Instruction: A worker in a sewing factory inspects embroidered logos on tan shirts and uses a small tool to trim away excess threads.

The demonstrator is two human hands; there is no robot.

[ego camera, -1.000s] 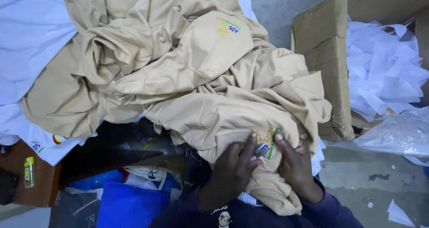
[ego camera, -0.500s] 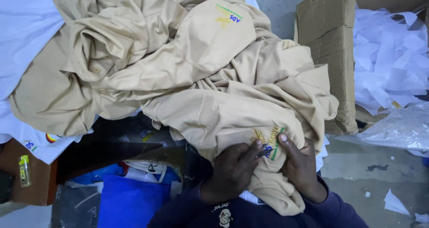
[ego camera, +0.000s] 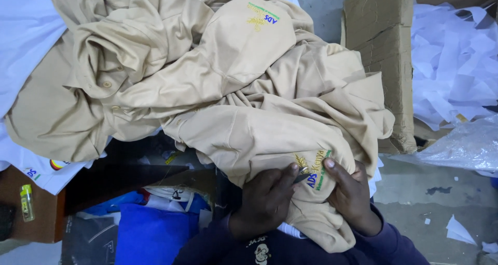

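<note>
A heap of beige polo shirts lies across the surface, each with a small embroidered crest. The nearest shirt hangs toward me. My left hand pinches a small dark tool against the embroidered crest on that shirt. My right hand grips the shirt fabric just right of the crest, index finger resting on the stitching. Both sleeves are dark purple.
An open cardboard box full of white paper scraps stands at the right. White fabric lies at the left. A blue bag and a yellow lighter on a brown surface sit lower left. Clear plastic lies right.
The view has shifted slightly. My hands stay on the crest, and the left fingers have closed in on the embroidery with the small tool.
</note>
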